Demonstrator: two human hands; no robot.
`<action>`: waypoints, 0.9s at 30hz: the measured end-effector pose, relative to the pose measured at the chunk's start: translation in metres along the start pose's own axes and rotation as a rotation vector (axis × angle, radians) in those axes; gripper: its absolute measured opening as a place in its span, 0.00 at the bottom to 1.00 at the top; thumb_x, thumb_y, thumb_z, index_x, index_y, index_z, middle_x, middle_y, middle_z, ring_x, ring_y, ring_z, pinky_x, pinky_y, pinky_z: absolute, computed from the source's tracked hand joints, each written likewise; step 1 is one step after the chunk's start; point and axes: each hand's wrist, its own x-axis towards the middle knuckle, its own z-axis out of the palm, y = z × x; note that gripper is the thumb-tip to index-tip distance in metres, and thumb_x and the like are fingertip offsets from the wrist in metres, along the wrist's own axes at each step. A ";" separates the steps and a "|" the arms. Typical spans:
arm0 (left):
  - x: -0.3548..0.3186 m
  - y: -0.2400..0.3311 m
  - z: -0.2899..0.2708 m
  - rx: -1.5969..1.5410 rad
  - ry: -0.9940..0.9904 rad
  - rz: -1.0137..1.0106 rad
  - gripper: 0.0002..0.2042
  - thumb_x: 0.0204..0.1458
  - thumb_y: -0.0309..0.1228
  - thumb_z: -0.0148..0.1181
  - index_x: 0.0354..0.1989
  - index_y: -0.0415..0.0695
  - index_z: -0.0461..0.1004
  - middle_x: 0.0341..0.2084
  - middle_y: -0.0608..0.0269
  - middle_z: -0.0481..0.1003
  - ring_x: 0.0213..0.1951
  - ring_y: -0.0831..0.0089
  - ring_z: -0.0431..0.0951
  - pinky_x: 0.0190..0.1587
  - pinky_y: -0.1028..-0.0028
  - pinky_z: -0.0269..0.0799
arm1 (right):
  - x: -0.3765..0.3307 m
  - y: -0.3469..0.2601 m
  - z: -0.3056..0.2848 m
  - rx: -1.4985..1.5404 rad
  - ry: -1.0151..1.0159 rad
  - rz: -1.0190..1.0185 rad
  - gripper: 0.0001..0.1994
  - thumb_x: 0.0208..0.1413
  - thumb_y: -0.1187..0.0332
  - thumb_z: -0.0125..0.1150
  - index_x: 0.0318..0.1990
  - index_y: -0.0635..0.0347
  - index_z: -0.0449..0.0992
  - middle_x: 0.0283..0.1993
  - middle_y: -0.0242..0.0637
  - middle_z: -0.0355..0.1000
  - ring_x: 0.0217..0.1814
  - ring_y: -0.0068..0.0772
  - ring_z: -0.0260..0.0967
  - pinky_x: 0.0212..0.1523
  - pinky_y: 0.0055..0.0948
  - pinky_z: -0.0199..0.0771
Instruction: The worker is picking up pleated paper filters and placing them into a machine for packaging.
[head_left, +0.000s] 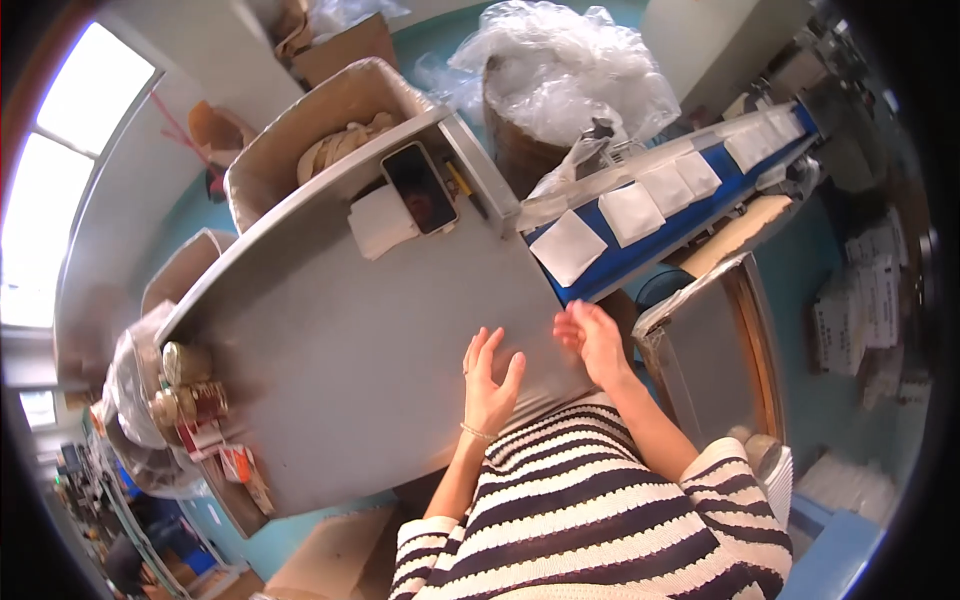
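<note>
My left hand [488, 388] hovers over the near right part of the grey table [390, 340], fingers and thumb spread, nothing in it. Close by, my right hand [598, 345] is at the table's right edge, just below the near end of a blue conveyor belt [560, 292]. Its fingers are loosely bent and a little blurred, and I see nothing held in them. Flat white square packets [568, 248] lie in a row along the belt, the nearest one close to my right hand. Neither hand touches a packet.
A phone [420, 188] and a white stack of squares [382, 222] lie at the table's far edge beside a yellow pen [460, 180]. Jars [188, 400] crowd the left end. Beyond stand a cardboard box [250, 175] and a plastic-lined bin [525, 150].
</note>
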 end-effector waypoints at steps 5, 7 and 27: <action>-0.001 0.006 0.018 -0.106 -0.092 -0.020 0.21 0.55 0.36 0.60 0.55 0.40 0.69 0.56 0.47 0.67 0.61 0.54 0.63 0.61 0.60 0.59 | -0.051 0.049 -0.021 -0.230 -0.149 0.041 0.10 0.62 0.66 0.55 0.45 0.62 0.71 0.36 0.37 0.75 0.33 0.25 0.74 0.36 0.25 0.75; -0.003 0.013 0.023 -0.243 -0.181 -0.092 0.19 0.56 0.33 0.59 0.54 0.39 0.69 0.48 0.50 0.74 0.50 0.63 0.75 0.52 0.66 0.71 | -0.063 0.056 -0.025 -0.347 -0.308 0.079 0.12 0.62 0.65 0.55 0.46 0.63 0.70 0.36 0.36 0.75 0.32 0.25 0.74 0.36 0.24 0.75; -0.100 0.138 0.200 -0.067 -0.718 0.390 0.12 0.59 0.27 0.57 0.49 0.38 0.71 0.30 0.67 0.75 0.30 0.84 0.72 0.32 0.83 0.68 | -0.250 0.032 -0.199 -0.458 -0.052 -0.281 0.21 0.58 0.57 0.60 0.53 0.63 0.71 0.43 0.45 0.75 0.44 0.35 0.74 0.48 0.33 0.73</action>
